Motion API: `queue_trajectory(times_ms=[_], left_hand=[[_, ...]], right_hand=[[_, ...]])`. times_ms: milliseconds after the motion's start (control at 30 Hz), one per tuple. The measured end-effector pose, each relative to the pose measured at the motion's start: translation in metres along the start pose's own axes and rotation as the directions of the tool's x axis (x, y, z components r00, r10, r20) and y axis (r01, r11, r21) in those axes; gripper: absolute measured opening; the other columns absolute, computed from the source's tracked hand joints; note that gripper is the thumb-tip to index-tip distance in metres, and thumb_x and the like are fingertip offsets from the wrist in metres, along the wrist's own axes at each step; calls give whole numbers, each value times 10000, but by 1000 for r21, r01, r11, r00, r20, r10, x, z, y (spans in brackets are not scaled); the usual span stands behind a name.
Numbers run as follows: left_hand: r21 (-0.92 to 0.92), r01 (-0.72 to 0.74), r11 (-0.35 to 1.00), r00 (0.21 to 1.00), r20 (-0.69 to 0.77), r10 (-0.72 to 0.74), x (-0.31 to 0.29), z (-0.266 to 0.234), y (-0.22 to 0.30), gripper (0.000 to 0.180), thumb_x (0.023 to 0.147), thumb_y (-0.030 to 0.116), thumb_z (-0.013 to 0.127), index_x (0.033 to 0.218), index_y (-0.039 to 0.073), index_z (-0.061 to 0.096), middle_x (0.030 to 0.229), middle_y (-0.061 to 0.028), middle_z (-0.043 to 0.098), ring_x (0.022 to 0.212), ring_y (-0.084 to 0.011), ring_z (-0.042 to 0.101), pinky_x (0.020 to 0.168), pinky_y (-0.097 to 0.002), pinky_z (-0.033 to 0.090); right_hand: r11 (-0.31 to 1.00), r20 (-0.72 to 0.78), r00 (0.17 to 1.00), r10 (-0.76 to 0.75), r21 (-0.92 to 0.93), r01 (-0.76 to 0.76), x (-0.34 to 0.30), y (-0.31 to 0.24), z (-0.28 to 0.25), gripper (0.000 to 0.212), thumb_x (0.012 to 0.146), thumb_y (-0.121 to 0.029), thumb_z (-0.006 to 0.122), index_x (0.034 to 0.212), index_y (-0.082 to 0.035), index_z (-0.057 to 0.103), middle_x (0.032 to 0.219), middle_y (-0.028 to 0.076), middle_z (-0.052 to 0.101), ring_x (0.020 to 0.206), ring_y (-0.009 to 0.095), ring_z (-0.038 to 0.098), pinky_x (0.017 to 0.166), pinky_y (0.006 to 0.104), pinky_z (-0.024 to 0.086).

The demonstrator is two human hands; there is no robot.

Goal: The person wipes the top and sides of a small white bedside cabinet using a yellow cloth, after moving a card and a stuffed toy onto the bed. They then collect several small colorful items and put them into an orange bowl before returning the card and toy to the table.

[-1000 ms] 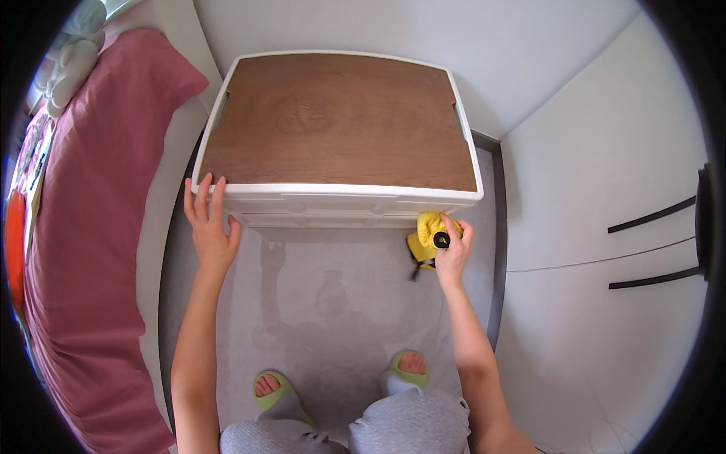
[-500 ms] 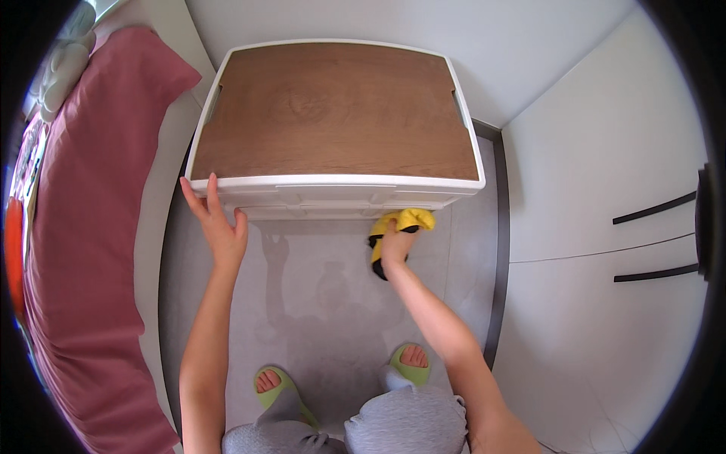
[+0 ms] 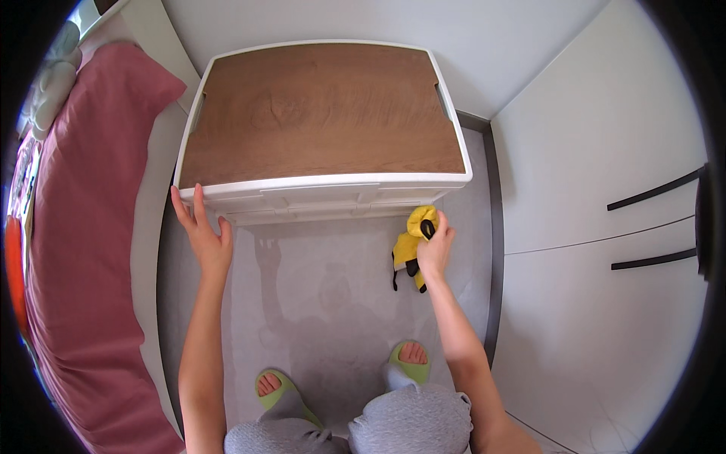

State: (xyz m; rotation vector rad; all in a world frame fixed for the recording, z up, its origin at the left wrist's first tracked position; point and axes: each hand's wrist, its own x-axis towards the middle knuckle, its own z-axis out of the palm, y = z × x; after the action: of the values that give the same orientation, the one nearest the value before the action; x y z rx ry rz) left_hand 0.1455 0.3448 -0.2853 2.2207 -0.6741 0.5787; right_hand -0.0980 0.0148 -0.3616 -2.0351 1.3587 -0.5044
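In front of me stands a white storage box [image 3: 355, 180] with a brown wood-look lid [image 3: 325, 113]. My left hand [image 3: 206, 238] rests at its front left corner, fingers spread, two tips up at the lid's rim and the thumb against the front wall. Near the box's front right part, my right hand [image 3: 435, 253] is closed on a crumpled yellow cloth [image 3: 407, 248] with black parts. One bunched end of the cloth stands up at the box's lower edge, and the rest hangs below my fingers. What exactly the cloth item is, I cannot make out.
At left runs a bed with a pink cover [image 3: 91, 227] and a plush toy [image 3: 57, 87]. White cabinet doors [image 3: 575, 189] with black handles [image 3: 654, 189] stand at right. Grey tiled floor [image 3: 325, 303] lies between, with my feet in green slippers [image 3: 281, 397] near the bottom.
My right hand has moved right with the yellow cloth and turned, so more of the cloth hangs to its left. My left hand stays at the box's corner. The whole view has shifted slightly.
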Motion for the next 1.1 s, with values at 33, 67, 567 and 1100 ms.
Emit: queue_trajectory(times_ms=[33, 67, 567, 1100], left_hand=[[16, -10, 1000, 1000, -12, 10, 1, 2, -1, 786, 776, -63, 566, 1513, 143, 384, 1628, -196, 71, 1444, -442, 277, 1153, -470, 337], [33, -20, 999, 999, -24, 21, 2, 3, -1, 782, 775, -58, 570, 1509, 142, 388, 1625, -198, 79, 1443, -442, 276, 1157, -474, 331], [17, 71, 997, 995, 63, -72, 1, -9, 1, 761, 790, -69, 587, 1494, 172, 426, 1612, -153, 154, 1428, -409, 322, 1114, -433, 399], [-69, -3, 998, 998, 69, 8, 3, -12, -3, 802, 748, -132, 493, 1495, 151, 419, 1620, -150, 113, 1427, -405, 289, 1147, -452, 348]], right_hand=[[982, 39, 999, -34, -185, 40, 4, -4, 1, 672, 831, -9, 623, 1442, -191, 411, 1235, 187, 495, 1045, 406, 604, 860, 476, 513], [929, 85, 995, -59, -361, 86, 7, -8, 3, 656, 817, -10, 630, 1417, -200, 445, 1196, 179, 498, 1020, 392, 608, 827, 481, 521], [820, 519, 674, -526, 100, 564, -65, -44, 66, 618, 699, 65, 616, 1290, -76, 501, 1210, 159, 540, 1149, 398, 534, 894, 462, 489], [723, 205, 696, -688, 114, 681, -88, -94, 154, 607, 692, 4, 705, 1266, -40, 510, 1303, 215, 483, 1164, 420, 516, 907, 467, 486]])
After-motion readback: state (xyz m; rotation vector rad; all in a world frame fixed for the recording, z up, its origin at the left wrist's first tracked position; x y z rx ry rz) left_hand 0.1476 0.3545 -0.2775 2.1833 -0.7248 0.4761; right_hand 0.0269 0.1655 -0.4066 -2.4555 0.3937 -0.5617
